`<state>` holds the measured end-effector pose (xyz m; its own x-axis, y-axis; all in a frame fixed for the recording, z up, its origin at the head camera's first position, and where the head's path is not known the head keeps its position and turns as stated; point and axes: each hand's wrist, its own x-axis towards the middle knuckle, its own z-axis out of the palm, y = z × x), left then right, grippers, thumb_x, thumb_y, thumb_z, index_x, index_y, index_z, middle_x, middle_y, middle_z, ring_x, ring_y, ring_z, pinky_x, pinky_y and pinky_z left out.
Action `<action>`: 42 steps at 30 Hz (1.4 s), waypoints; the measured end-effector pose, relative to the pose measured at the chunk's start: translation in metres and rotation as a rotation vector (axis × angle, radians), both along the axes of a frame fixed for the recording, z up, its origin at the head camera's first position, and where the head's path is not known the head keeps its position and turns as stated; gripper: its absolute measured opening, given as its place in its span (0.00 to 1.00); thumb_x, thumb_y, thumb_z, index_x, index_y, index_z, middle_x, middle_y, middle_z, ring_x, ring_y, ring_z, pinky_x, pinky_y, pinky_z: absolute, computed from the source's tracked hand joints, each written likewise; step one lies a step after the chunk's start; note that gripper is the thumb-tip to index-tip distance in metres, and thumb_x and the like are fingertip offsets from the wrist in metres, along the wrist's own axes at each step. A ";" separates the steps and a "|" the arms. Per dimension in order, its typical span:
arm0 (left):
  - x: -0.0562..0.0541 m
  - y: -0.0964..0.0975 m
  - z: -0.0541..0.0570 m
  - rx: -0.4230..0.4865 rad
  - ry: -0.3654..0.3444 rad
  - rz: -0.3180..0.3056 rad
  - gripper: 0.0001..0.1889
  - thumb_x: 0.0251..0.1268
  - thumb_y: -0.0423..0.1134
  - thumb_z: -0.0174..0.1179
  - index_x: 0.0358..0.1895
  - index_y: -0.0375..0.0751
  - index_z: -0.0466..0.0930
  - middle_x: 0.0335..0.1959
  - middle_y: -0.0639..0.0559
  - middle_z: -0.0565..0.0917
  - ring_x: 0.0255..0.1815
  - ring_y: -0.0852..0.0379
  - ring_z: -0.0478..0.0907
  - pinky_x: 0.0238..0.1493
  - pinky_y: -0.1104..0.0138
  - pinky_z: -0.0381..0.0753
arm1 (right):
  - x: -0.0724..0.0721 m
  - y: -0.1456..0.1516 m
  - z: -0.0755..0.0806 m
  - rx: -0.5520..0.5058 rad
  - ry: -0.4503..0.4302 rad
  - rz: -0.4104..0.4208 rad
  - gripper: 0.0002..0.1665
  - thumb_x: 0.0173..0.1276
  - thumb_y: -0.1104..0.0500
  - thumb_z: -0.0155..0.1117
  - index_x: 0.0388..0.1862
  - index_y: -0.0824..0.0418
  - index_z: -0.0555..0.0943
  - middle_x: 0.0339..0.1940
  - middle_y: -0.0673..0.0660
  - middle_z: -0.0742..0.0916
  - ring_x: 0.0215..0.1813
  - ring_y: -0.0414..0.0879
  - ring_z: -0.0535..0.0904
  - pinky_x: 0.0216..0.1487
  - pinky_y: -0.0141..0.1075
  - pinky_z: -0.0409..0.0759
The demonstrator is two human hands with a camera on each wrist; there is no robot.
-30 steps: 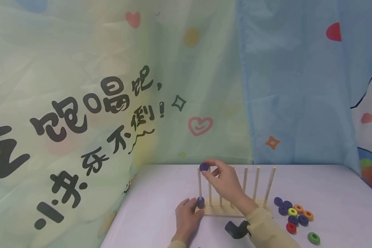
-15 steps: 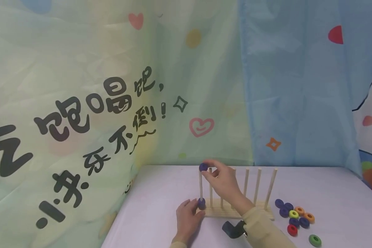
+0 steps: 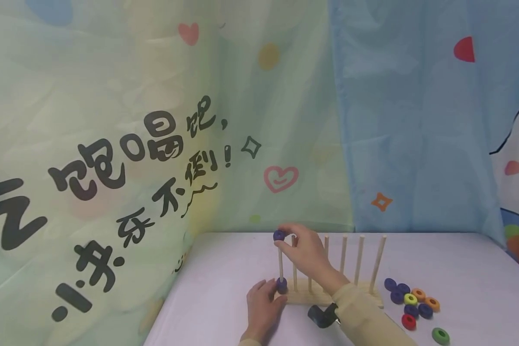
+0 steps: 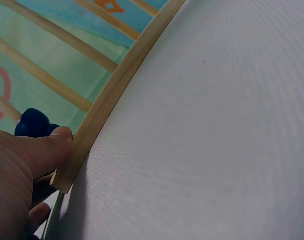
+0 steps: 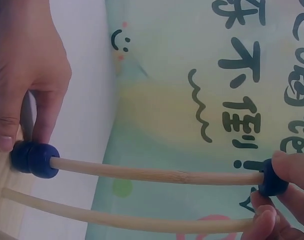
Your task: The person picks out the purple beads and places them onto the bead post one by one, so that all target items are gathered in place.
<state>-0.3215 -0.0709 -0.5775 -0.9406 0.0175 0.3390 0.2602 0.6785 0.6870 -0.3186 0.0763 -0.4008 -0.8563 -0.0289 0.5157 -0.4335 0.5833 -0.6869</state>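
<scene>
A wooden peg stand (image 3: 308, 297) with a row of upright pegs stands on the table. My right hand (image 3: 308, 251) pinches a dark blue bead (image 3: 278, 235) between thumb and fingers at the top of the leftmost peg. The right wrist view shows this bead (image 5: 273, 181) at the peg's tip. Two more blue beads (image 5: 34, 159) sit stacked at the foot of the same peg. My left hand (image 3: 264, 307) grips the stand's left end. In the left wrist view its thumb (image 4: 54, 147) lies on the base (image 4: 116, 82), with other fingers beneath.
Right of the stand lie several loose beads: blue ones (image 3: 396, 297), orange ones (image 3: 432, 303), a yellow one (image 3: 410, 299), a red one (image 3: 408, 322) and a green one (image 3: 440, 336). A black device (image 3: 321, 317) is under the right wrist. A printed curtain (image 3: 259, 96) hangs behind the table.
My right hand has shifted the blue bead slightly left, from beside the leftmost peg's tip onto it. My left hand keeps its grip on the stand.
</scene>
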 end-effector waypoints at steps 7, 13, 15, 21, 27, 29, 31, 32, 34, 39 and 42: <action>0.001 -0.001 0.001 0.013 -0.007 -0.008 0.23 0.50 0.45 0.72 0.53 0.51 0.83 0.54 0.51 0.85 0.62 0.43 0.73 0.66 0.41 0.62 | -0.002 -0.001 -0.004 0.057 -0.010 -0.009 0.18 0.59 0.55 0.74 0.48 0.55 0.84 0.38 0.47 0.86 0.23 0.38 0.69 0.24 0.31 0.69; 0.001 -0.001 0.001 0.011 -0.018 -0.008 0.22 0.50 0.46 0.72 0.53 0.52 0.83 0.53 0.52 0.85 0.62 0.43 0.73 0.66 0.41 0.63 | 0.000 -0.002 -0.008 0.070 -0.013 -0.026 0.19 0.59 0.54 0.73 0.49 0.56 0.84 0.37 0.47 0.86 0.25 0.37 0.70 0.26 0.31 0.70; 0.001 0.000 0.001 0.009 -0.011 -0.010 0.22 0.50 0.45 0.72 0.53 0.52 0.84 0.53 0.52 0.85 0.62 0.44 0.73 0.66 0.41 0.63 | 0.000 -0.002 -0.010 0.078 -0.021 -0.036 0.19 0.59 0.54 0.73 0.49 0.55 0.84 0.37 0.47 0.86 0.25 0.37 0.70 0.26 0.31 0.70; 0.001 0.000 0.001 -0.001 0.033 -0.009 0.22 0.49 0.44 0.72 0.51 0.51 0.84 0.52 0.52 0.86 0.61 0.43 0.75 0.65 0.42 0.63 | -0.001 -0.004 -0.015 0.088 -0.039 -0.059 0.20 0.60 0.52 0.73 0.51 0.54 0.83 0.38 0.46 0.86 0.25 0.37 0.70 0.27 0.31 0.71; 0.001 0.000 0.000 0.006 0.054 -0.015 0.21 0.49 0.44 0.73 0.50 0.53 0.85 0.51 0.53 0.86 0.60 0.43 0.75 0.65 0.41 0.64 | 0.000 -0.004 -0.017 0.081 -0.022 -0.058 0.20 0.59 0.53 0.74 0.50 0.55 0.83 0.37 0.46 0.86 0.24 0.37 0.70 0.26 0.31 0.70; 0.000 0.000 0.000 0.004 0.055 -0.015 0.21 0.49 0.44 0.73 0.50 0.53 0.85 0.51 0.54 0.86 0.60 0.43 0.75 0.65 0.41 0.64 | 0.000 -0.004 -0.018 0.079 -0.012 -0.056 0.20 0.59 0.53 0.74 0.49 0.55 0.83 0.37 0.47 0.86 0.24 0.37 0.70 0.26 0.31 0.70; 0.000 0.000 0.000 0.004 0.050 -0.014 0.21 0.49 0.44 0.73 0.50 0.53 0.85 0.51 0.54 0.86 0.60 0.43 0.75 0.65 0.41 0.64 | 0.000 -0.004 -0.018 0.075 -0.007 -0.053 0.19 0.59 0.54 0.73 0.49 0.55 0.83 0.38 0.49 0.86 0.25 0.37 0.70 0.26 0.31 0.70; 0.000 0.000 0.000 0.003 0.047 -0.013 0.21 0.49 0.44 0.73 0.50 0.53 0.85 0.51 0.54 0.86 0.60 0.43 0.75 0.65 0.41 0.64 | 0.000 -0.003 -0.018 0.076 -0.008 -0.052 0.19 0.59 0.54 0.73 0.49 0.55 0.83 0.38 0.50 0.87 0.25 0.37 0.70 0.26 0.31 0.70; 0.001 0.000 0.000 0.007 0.039 -0.013 0.22 0.49 0.44 0.73 0.51 0.51 0.84 0.51 0.54 0.86 0.60 0.43 0.75 0.65 0.41 0.64 | 0.000 -0.003 -0.018 0.074 -0.011 -0.047 0.18 0.59 0.54 0.72 0.49 0.55 0.83 0.39 0.51 0.87 0.25 0.37 0.70 0.27 0.31 0.70; 0.002 0.001 0.001 0.008 0.028 -0.007 0.23 0.49 0.43 0.73 0.52 0.47 0.84 0.51 0.52 0.86 0.61 0.43 0.74 0.65 0.42 0.64 | 0.002 -0.002 -0.018 0.043 -0.017 -0.034 0.16 0.62 0.56 0.71 0.50 0.55 0.83 0.43 0.52 0.87 0.24 0.38 0.71 0.25 0.31 0.71; 0.001 0.002 0.001 0.012 0.013 0.002 0.23 0.49 0.43 0.73 0.53 0.48 0.84 0.52 0.53 0.86 0.61 0.44 0.74 0.66 0.43 0.64 | 0.004 -0.001 -0.016 0.003 0.006 -0.036 0.16 0.62 0.56 0.70 0.50 0.55 0.83 0.44 0.51 0.86 0.24 0.38 0.71 0.23 0.30 0.71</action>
